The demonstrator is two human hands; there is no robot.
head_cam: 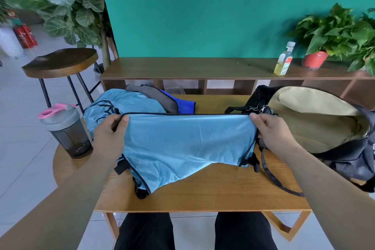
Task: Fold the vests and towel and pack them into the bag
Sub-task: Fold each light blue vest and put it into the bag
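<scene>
A light blue mesh vest [182, 142] with black trim is stretched out over the wooden table [213, 195]. My left hand [110, 136] pinches its upper left corner and my right hand [272, 134] pinches its upper right corner, so the top edge runs taut between them. Its lower part droops onto the table. Behind it, at the back left, lies a second light blue vest [125, 100], with a grey towel [160, 96] and a dark blue vest [185, 105] beside it. A black bag [345, 160] with a beige lining lies open at the right.
A grey shaker bottle [67, 130] with a pink lid clip stands at the table's left edge. The bag's black strap [274, 178] trails across the table. Behind are a low wooden shelf [203, 67] with a yellow drink bottle [284, 60] and potted plants [332, 34], and a stool [60, 63] at the left.
</scene>
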